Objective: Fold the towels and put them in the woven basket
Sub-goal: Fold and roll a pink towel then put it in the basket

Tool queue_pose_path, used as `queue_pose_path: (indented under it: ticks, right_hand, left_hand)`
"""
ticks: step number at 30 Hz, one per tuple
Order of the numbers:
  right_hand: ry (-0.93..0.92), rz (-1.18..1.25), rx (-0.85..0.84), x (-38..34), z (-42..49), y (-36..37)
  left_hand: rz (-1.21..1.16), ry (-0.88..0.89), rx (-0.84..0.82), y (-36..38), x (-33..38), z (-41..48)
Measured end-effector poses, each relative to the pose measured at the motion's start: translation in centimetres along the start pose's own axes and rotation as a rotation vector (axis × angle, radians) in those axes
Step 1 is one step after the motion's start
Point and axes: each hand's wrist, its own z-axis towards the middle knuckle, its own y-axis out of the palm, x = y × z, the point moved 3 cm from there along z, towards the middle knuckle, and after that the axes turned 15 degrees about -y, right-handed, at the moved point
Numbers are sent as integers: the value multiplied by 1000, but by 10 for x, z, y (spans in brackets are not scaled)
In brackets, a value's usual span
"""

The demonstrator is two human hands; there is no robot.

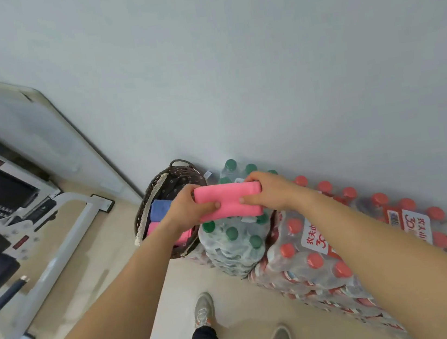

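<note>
I hold a folded pink towel [228, 200] in the air with both hands. My left hand [189, 208] grips its left end, thumb on top. My right hand [269, 190] grips its right end the same way. The towel hangs just right of the dark woven basket [167, 176], above the green-capped bottles. The basket stands by the wall on bottle packs and has a patterned liner. Inside it lie a folded blue towel [159, 209] and a folded pink towel [153, 227], partly hidden by my left forearm.
A pack of green-capped water bottles [233, 243] sits right of the basket. Stacked packs of red-capped bottles [338, 253] run along the wall to the right. A grey metal machine frame [47, 266] fills the left floor. My feet [204, 310] stand on beige tile.
</note>
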Motion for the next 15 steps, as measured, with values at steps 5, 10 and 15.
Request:
queue_pose_path:
  ticks: [5,10,15]
  right_hand:
    - [51,122,121,-39,78,49]
    - [208,125,368,-48,148,94]
    - [316,16,452,-34,203,148]
  left_hand:
    - [-110,-110,156,-63,-31,51]
    - [-71,-225,332,-103,-58,115]
    - [127,-107,384,-105,-67,155]
